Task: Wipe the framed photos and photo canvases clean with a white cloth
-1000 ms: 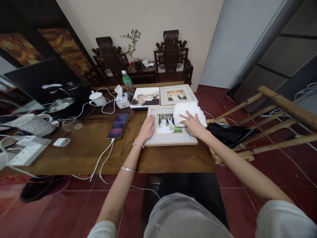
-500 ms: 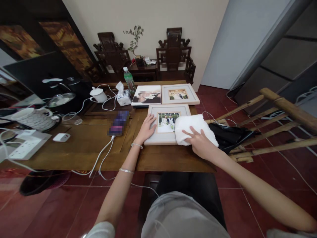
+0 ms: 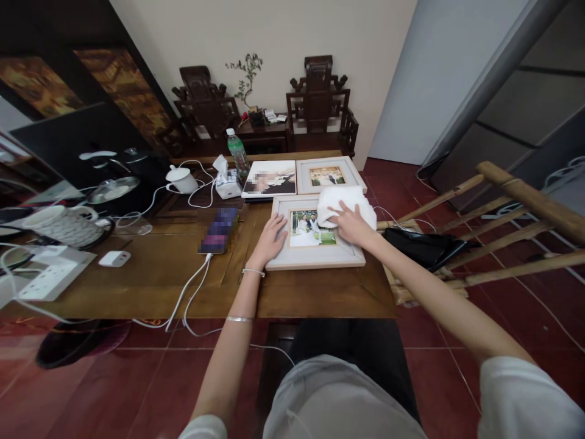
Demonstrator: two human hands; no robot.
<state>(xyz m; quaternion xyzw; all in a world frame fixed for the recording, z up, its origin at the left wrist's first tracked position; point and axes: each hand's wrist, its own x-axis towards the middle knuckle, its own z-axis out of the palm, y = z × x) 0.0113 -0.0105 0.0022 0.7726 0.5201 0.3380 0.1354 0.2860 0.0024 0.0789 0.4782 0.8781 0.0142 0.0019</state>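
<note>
A light wooden photo frame (image 3: 315,258) lies flat on the table, with a picture of a couple (image 3: 304,230) in its middle. Across the frame's left edge rests my left hand (image 3: 271,239), its fingers laid out flat. My right hand (image 3: 351,224) grips a white cloth (image 3: 340,198) from above, pressed onto the upper right part of the frame; the cloth covers that corner and a little of the picture. Behind are a second light frame (image 3: 355,173) and a canvas-like photo print (image 3: 274,174), side by side.
On the wooden table (image 3: 320,296), left of the frames, lie a phone (image 3: 218,230) on a cable, a tissue box (image 3: 227,184), a green bottle (image 3: 236,149), a lidded white cup (image 3: 181,179) and a power strip (image 3: 55,277). A bamboo chair (image 3: 516,207) stands right, holding a black bag (image 3: 425,247).
My right hand has slid the cloth up and slightly left, from the frame's lower right side to its upper right corner. My left hand stays on the left edge.
</note>
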